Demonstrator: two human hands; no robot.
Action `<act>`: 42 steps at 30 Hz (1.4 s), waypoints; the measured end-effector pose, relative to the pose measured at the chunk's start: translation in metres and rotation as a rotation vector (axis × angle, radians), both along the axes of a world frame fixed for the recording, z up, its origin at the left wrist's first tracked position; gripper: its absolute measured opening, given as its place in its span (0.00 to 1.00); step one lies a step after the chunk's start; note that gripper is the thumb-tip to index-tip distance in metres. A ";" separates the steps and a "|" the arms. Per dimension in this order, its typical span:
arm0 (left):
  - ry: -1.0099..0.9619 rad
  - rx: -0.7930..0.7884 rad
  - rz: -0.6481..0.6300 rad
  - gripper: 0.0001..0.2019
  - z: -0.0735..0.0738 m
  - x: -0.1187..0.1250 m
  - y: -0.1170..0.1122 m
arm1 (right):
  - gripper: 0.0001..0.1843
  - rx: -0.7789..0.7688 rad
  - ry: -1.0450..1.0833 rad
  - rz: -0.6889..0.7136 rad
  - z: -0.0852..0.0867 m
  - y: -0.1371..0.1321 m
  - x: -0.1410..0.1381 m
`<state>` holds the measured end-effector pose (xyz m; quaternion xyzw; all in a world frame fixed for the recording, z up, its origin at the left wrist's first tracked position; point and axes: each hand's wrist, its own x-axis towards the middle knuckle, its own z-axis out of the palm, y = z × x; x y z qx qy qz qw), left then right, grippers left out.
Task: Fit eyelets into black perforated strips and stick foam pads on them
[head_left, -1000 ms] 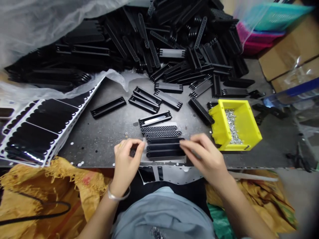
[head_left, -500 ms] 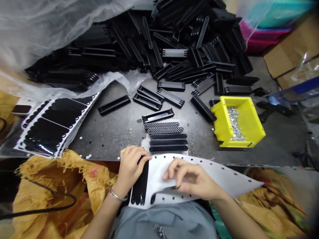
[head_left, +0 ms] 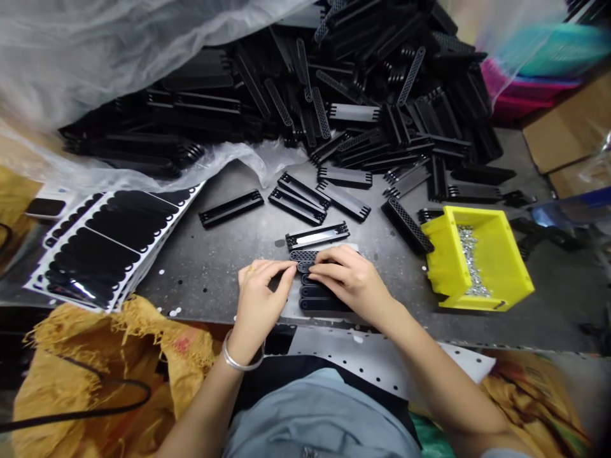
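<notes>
My left hand and my right hand meet over a short row of black plastic strips laid side by side at the near edge of the grey metal table. Both hands have their fingertips pinched together at the left end of one strip; whatever is pinched between them is too small to make out. A black clip part lies just behind the row. A white perforated backing sheet rests on my lap below the table edge.
A big heap of black plastic parts fills the back of the table, partly under clear plastic film. Sheets of black stickers lie at left. A yellow bin of small screws stands at right. Yellow cloth covers my knees.
Both hands left the white sticker sheet on my lap and came back up to the row of strips on the table; the sheet dropped lower. The camera view shifted slightly.
</notes>
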<state>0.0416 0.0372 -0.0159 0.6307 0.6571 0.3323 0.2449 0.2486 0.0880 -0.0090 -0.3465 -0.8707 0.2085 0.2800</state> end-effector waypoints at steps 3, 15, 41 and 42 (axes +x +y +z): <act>-0.054 -0.033 0.013 0.07 -0.002 0.001 0.003 | 0.09 -0.027 0.011 0.002 -0.001 0.001 -0.001; -0.135 -0.109 0.015 0.11 -0.002 0.002 0.016 | 0.06 -0.354 0.113 -0.160 0.018 0.004 0.055; 0.151 0.108 -0.040 0.14 -0.011 -0.023 -0.088 | 0.09 -0.228 0.374 0.200 0.003 -0.137 -0.004; 0.249 0.149 -0.049 0.13 -0.013 -0.028 -0.089 | 0.14 -0.386 0.479 0.203 0.012 -0.133 0.007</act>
